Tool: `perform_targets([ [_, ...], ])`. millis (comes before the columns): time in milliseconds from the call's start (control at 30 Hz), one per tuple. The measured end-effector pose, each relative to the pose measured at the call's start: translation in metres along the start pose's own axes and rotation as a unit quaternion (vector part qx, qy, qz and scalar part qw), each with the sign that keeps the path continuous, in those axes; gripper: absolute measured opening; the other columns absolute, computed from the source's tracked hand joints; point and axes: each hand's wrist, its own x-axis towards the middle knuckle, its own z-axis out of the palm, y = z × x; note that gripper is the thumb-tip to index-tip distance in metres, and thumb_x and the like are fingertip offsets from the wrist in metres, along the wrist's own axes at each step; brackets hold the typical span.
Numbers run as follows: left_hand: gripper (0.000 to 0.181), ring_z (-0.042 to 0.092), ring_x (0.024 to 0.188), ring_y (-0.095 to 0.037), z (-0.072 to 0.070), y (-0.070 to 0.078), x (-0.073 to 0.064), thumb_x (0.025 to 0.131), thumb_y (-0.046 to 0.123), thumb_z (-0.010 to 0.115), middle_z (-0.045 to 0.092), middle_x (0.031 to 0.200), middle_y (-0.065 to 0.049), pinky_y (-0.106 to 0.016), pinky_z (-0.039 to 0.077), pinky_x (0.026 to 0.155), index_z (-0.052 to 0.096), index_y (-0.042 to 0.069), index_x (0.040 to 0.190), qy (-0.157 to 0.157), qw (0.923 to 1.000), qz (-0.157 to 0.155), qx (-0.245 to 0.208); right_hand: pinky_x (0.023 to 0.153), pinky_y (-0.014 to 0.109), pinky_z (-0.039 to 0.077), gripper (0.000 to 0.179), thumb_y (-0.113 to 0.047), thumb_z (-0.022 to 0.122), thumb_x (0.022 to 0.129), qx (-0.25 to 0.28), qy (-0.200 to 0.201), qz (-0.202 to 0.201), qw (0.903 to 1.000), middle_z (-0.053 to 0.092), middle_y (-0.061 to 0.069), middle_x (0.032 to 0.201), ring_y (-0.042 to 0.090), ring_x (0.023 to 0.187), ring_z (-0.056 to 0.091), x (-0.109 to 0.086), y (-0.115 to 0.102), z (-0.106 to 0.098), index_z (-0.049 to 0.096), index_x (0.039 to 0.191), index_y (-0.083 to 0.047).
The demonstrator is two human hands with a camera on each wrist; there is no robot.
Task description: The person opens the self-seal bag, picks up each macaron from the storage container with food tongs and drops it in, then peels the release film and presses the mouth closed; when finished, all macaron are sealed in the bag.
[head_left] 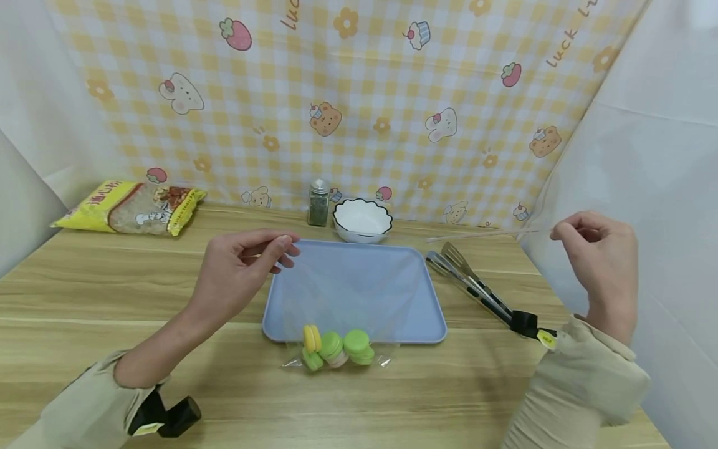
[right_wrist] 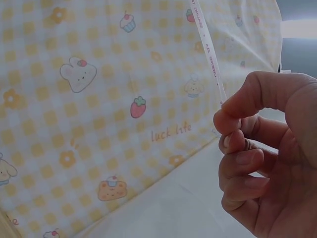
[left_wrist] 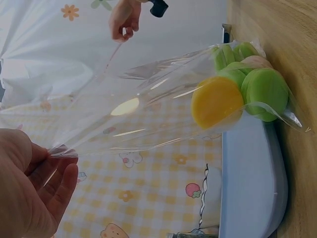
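My left hand (head_left: 238, 268) pinches a top corner of a clear plastic bag (left_wrist: 133, 119), which hangs down over the front edge of a blue tray (head_left: 439, 312). Several macarons lie at the bag's bottom: a yellow one (head_left: 311, 338), green ones (head_left: 357, 341) and one part that looks pale. Out to the right, my right hand (head_left: 603, 268) pinches the end of a thin, pale strip (right_wrist: 210, 59) with small printed letters, between thumb and forefinger. The strip stretches leftward in the head view; whether its far end still joins the bag, I cannot tell.
Behind the tray stand a glass shaker jar (head_left: 318, 206) and a white scalloped bowl (head_left: 363, 218). Metal tongs (head_left: 471, 280) lie to the tray's right. A yellow food packet (head_left: 134, 207) rests at the back left, before a checked curtain (head_left: 359, 81).
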Motion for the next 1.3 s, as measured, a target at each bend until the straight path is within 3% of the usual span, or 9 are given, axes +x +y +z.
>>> perform_targets([
  [433,0.013,0.066,0.065,-0.013,0.0,0.0,0.0,0.09,0.002,0.059,0.07,0.08,-0.007,-0.025,0.055,0.059,0.071,-0.001,0.095,0.001,1.0,0.003,0.005,0.052,0.021,0.032,0.018,-0.007,0.055,0.084,0.002,0.011,0.036,0.9993,0.058,-0.013,0.077,0.013,0.064,0.042,0.002,0.007,-0.006,0.07,0.075,-0.002],
  [733,0.014,0.066,0.065,-0.013,-0.001,0.0,0.0,0.09,0.002,0.059,0.07,0.081,-0.008,-0.025,0.055,0.059,0.071,-0.001,0.097,0.002,1.0,-0.002,0.008,0.051,0.023,0.03,0.02,-0.007,0.053,0.084,0.002,0.023,0.053,0.9983,0.058,-0.012,0.079,0.012,0.063,0.041,0.003,0.01,-0.008,0.07,0.074,-0.003],
  [1300,0.014,0.066,0.065,-0.015,0.0,0.0,0.001,0.091,0.003,0.059,0.07,0.081,-0.006,-0.025,0.055,0.059,0.071,0.001,0.097,0.001,1.0,-0.002,0.009,0.048,0.022,0.029,0.02,-0.005,0.053,0.083,0.018,0.043,0.041,0.9981,0.057,-0.01,0.072,0.012,0.057,0.04,0.004,0.012,-0.005,0.069,0.072,-0.001],
])
